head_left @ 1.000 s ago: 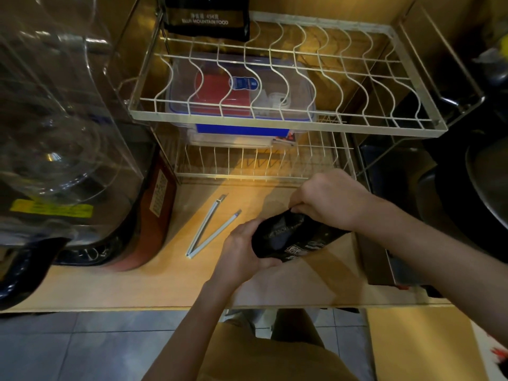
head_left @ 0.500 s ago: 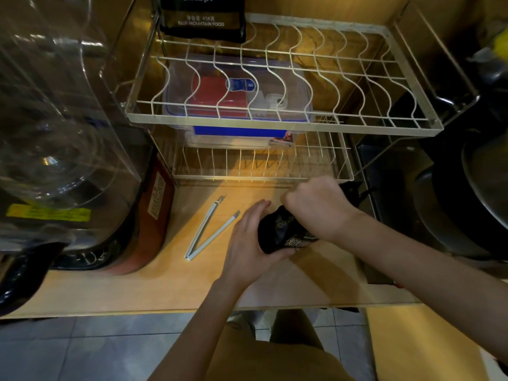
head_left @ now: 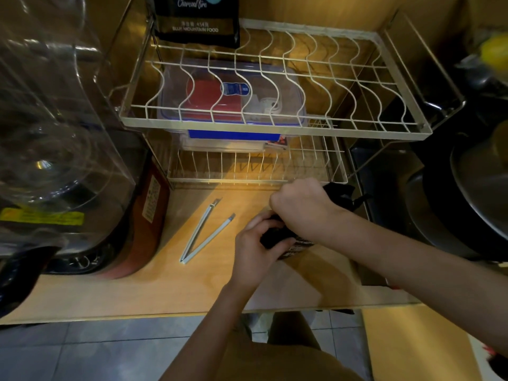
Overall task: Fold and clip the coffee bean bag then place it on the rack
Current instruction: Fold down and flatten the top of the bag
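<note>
A small black coffee bean bag (head_left: 277, 237) lies on the wooden counter (head_left: 209, 287) in front of the rack. My left hand (head_left: 257, 251) grips its near end from the left. My right hand (head_left: 303, 207) closes over its top from above, hiding most of the bag; a crumpled black end (head_left: 339, 191) sticks out behind that hand. A long white bag clip (head_left: 204, 233) lies open in a V just left of my hands. The two-tier white wire rack (head_left: 275, 127) stands behind.
A second black coffee bag (head_left: 196, 20) stands at the upper tier's back left. A clear lidded box (head_left: 231, 100) with red contents sits on the lower tier. A large transparent appliance (head_left: 55, 133) fills the left. Dark pans (head_left: 472, 204) sit at the right.
My right hand has shifted back toward the rack over the bag's top, and my left hand has moved up along the bag. More of the bag is covered. The clip has not moved.
</note>
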The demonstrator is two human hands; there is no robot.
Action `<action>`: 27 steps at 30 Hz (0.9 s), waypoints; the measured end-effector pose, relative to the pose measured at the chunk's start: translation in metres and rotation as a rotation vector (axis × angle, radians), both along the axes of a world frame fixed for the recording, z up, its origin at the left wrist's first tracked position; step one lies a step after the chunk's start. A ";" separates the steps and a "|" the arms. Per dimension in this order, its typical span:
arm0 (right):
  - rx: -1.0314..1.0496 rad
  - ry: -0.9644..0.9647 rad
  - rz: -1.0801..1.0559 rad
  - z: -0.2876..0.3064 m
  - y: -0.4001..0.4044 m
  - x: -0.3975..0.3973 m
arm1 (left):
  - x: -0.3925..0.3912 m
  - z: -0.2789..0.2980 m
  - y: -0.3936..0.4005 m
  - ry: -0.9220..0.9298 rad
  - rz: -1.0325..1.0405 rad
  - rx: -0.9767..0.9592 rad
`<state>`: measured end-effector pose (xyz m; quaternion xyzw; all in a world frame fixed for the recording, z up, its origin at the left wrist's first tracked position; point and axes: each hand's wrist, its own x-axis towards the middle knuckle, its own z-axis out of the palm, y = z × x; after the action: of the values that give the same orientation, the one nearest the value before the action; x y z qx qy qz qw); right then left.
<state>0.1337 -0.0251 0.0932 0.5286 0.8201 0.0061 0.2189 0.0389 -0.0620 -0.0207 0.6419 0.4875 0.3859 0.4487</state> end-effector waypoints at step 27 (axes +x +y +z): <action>0.178 0.620 0.031 0.013 -0.005 0.057 | 0.000 0.000 0.006 -0.045 0.184 -0.011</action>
<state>0.1910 -0.0300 0.1064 0.5100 0.8518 -0.0803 -0.0884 0.0391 -0.0559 -0.0210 0.5831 0.5363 0.4373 0.4256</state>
